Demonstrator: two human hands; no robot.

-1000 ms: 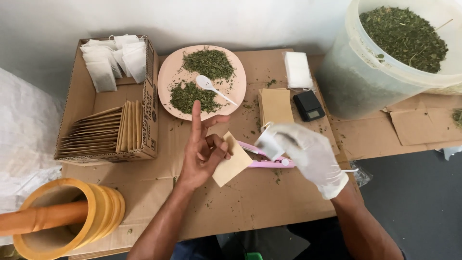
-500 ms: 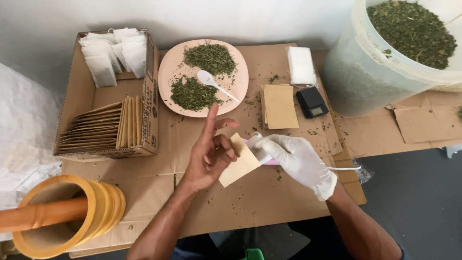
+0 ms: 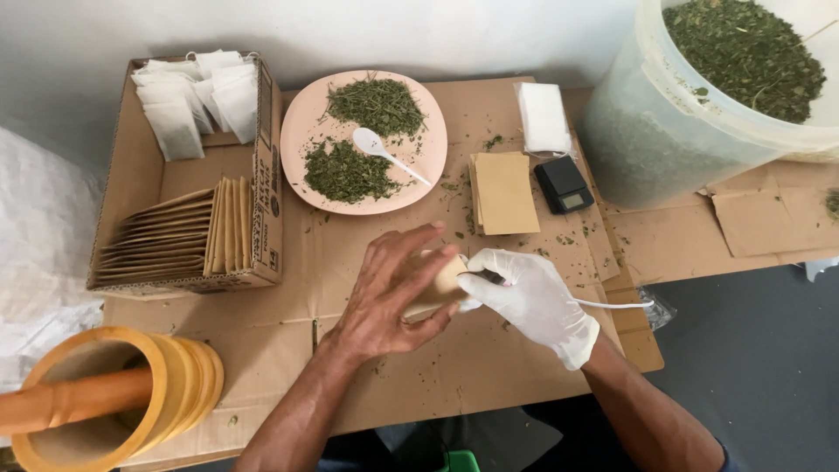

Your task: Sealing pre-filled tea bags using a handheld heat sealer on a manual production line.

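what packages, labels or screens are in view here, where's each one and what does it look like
Small tan paper envelope: held between left hand and white-gloved right hand.
Stack of tan paper envelopes: flat, right of the pink plate.
Brown cardboard box: left, holding upright tan envelopes and white sachets, dark print on its side.
Small black pocket scale: beside the stack, greyish rectangular screen.

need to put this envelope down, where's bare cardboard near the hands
Bare cardboard lies between the box of envelopes and the left hand. More lies below the gloved right hand. It is crowded around the pink plate, envelope stack and scale.
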